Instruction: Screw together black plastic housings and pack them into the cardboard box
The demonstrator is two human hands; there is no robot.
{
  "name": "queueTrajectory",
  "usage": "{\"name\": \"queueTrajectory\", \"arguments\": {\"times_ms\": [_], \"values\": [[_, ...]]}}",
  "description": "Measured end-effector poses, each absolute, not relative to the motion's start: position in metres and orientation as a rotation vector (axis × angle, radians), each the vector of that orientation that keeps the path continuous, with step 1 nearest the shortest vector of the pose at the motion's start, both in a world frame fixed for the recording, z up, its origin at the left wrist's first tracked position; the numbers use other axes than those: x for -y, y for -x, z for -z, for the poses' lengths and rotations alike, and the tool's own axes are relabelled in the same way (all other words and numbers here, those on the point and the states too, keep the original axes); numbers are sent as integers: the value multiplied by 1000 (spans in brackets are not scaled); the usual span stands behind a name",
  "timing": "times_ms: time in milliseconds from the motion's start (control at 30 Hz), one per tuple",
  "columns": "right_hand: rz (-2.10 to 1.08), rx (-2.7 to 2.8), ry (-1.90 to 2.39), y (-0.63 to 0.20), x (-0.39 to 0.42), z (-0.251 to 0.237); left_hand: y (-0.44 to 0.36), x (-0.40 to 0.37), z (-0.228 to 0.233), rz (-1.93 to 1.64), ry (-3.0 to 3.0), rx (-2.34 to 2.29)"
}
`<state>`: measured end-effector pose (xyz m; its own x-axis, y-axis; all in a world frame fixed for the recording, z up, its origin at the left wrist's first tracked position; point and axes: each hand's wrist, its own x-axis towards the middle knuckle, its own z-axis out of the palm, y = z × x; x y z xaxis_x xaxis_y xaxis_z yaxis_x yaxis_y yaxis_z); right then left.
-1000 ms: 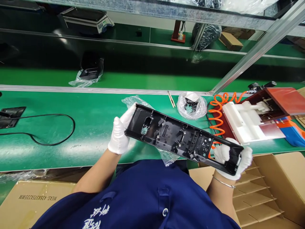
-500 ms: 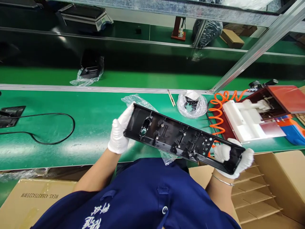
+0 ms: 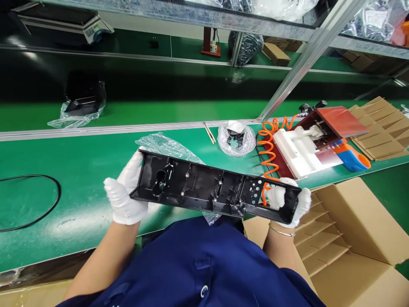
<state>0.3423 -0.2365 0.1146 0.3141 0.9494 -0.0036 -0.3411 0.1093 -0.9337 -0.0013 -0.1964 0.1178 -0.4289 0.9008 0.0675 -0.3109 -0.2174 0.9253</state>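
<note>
A long black plastic housing, its ribbed inner side facing me, is held up in front of my body, tilted down slightly to the right. My left hand, in a white glove, supports its left end, fingers partly hidden behind it and thumb apart from it. At the other end, my gloved right hand grips the rim, and some fingers show through the rectangular opening. Beneath the housing, a clear plastic bag lies on the green bench.
Tweezers lie beside a clear bag of small black parts. To the right are a coiled orange hose, a red-and-white fixture and an orange-blue object. An open divided carton stands at lower right.
My view has turned rightward, so the bench items appear further left. The housing is more level. My left thumb has moved away from the housing's end; my right hand keeps its hold.
</note>
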Motion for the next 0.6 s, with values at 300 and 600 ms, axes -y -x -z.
{"name": "queueTrajectory", "arguments": {"times_ms": [300,600], "values": [[-1126,719,887,-341,232,-108,6,197,-121,-1686,-846,-1166],[-1244,674,911,-349,220,-84,2,208,-137,-1755,-964,-1223]]}}
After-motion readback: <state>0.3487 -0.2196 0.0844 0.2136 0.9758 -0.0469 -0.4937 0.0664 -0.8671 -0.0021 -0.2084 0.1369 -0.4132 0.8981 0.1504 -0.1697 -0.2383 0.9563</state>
